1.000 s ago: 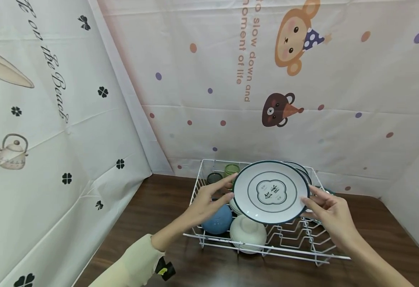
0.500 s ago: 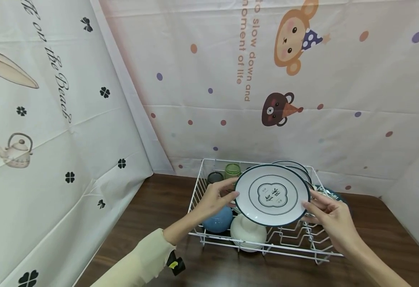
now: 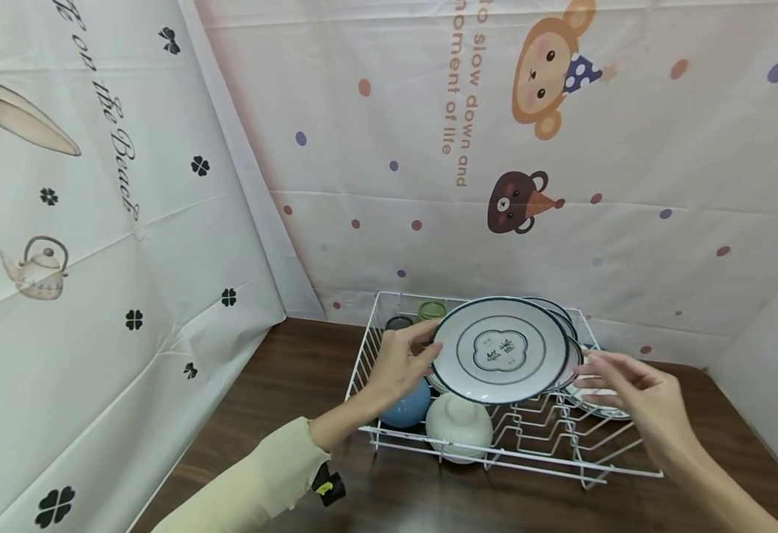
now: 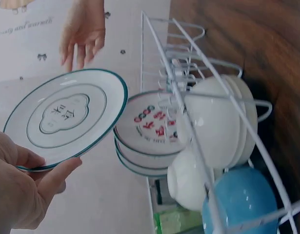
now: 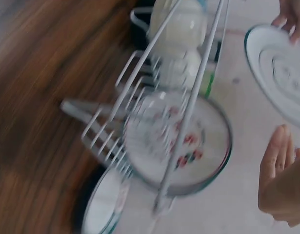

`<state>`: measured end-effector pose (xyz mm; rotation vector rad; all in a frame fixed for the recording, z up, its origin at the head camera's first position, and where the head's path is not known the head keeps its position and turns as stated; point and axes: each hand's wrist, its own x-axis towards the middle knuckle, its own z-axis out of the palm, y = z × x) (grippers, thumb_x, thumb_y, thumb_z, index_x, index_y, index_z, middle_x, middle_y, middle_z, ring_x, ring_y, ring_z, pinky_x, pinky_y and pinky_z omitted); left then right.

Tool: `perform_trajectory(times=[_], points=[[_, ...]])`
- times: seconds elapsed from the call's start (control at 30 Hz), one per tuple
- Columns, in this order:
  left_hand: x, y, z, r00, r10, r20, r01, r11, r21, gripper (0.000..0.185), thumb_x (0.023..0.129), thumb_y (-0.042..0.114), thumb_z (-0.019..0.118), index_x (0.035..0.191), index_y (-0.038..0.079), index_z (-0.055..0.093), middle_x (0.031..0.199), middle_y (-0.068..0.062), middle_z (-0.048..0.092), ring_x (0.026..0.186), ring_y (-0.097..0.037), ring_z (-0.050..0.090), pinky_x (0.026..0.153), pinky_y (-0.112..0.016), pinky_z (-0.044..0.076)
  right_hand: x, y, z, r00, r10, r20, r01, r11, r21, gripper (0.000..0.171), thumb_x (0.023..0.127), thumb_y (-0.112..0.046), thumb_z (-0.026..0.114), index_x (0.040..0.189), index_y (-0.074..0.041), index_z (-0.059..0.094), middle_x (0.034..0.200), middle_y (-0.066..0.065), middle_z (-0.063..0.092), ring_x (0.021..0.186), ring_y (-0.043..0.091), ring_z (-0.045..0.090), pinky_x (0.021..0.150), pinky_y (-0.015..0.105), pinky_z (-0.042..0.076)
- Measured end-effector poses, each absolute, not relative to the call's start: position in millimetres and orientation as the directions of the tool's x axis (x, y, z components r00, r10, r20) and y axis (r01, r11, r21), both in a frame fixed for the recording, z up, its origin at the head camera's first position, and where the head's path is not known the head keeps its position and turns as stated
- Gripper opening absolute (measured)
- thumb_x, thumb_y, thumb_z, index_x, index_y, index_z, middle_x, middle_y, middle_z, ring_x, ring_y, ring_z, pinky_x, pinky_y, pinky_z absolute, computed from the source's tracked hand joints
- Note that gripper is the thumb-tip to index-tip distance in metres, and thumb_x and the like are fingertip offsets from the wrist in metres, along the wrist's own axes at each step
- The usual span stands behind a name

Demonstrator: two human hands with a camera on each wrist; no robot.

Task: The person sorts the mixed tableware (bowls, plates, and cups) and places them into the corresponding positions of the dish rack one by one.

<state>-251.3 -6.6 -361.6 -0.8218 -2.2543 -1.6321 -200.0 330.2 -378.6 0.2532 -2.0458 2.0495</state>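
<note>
Dark wood-grain tabletop [image 3: 282, 385], backed by printed sheets. White wire dish rack [image 3: 495, 451] sits directly on it, toward the rear. A green-rimmed plate [image 3: 602, 406] seems to lie flat on the wood just right of the rack, partly hidden.

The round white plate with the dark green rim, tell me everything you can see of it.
The round white plate with the dark green rim looks like glazed ceramic, with a thin ring and a clover-shaped emblem holding characters at its centre. It is held tilted, face toward the camera, above the white wire dish rack. The left hand pinches its left edge; the right hand is open beside it, apart.
</note>
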Motion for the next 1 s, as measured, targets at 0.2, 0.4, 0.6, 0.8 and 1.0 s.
perform_trajectory(times=[0.2, 0.4, 0.6, 0.8, 1.0], points=[[-264, -7, -354, -0.811, 0.236, 0.536, 0.585, 0.291, 0.757, 0.039, 0.094, -0.003, 0.064, 0.132, -0.003, 0.065, 0.115, -0.027, 0.073, 0.062, -0.034, 0.074, 0.052, -0.021, 0.057, -215, 377, -402, -0.872, 0.264, 0.411, -0.188, 0.596, -0.781, 0.016, 0.100, -0.023, 0.066, 0.105, -0.013, 0.077, 0.067, -0.018, 0.062, 0.056, -0.003, 0.054, 0.055, 0.016, 0.044], [-272, -6, -355, -0.777, 0.210, 0.593, 0.622, 0.402, 0.672, 0.036, 0.092, -0.003, 0.064, 0.127, 0.002, 0.071, 0.107, -0.019, 0.077, 0.068, -0.019, 0.071, 0.049, -0.014, 0.045, -226, 395, -441, -0.888, 0.149, 0.435, -0.110, 0.849, -0.516, 0.033, 0.095, -0.012, 0.064, 0.122, 0.007, 0.064, 0.076, -0.001, 0.050, 0.060, 0.000, 0.038, 0.056, 0.026, 0.031], [-283, 9, -357, -0.711, 0.287, 0.642, 0.694, 0.431, 0.577, 0.038, 0.091, -0.006, 0.062, 0.126, 0.004, 0.072, 0.106, -0.017, 0.078, 0.079, -0.022, 0.077, 0.056, -0.012, 0.049, -225, 392, -463, -0.881, 0.103, 0.462, -0.155, 0.859, -0.488, 0.036, 0.096, -0.005, 0.057, 0.124, 0.018, 0.059, 0.075, 0.005, 0.043, 0.065, 0.004, 0.031, 0.056, 0.028, 0.027], [-294, 33, -363, -0.651, 0.432, 0.624, 0.752, 0.481, 0.451, 0.037, 0.093, -0.005, 0.061, 0.128, 0.001, 0.070, 0.076, -0.013, 0.075, 0.049, -0.004, 0.049, 0.048, -0.010, 0.029, -213, 390, -473, -0.874, 0.125, 0.470, -0.149, 0.852, -0.503, 0.033, 0.099, -0.001, 0.053, 0.126, 0.016, 0.058, 0.072, 0.004, 0.043, 0.060, 0.003, 0.030, 0.054, 0.028, 0.026], [-303, 55, -363, -0.628, 0.518, 0.581, 0.774, 0.497, 0.393, 0.038, 0.098, -0.002, 0.057, 0.132, 0.007, 0.068, 0.049, 0.005, 0.041, 0.046, 0.000, 0.018, 0.050, -0.014, 0.019, -215, 388, -474, -0.865, 0.137, 0.483, -0.147, 0.851, -0.504, 0.032, 0.099, -0.002, 0.054, 0.127, 0.013, 0.060, 0.075, 0.004, 0.042, 0.063, 0.003, 0.030, 0.057, 0.027, 0.026]])
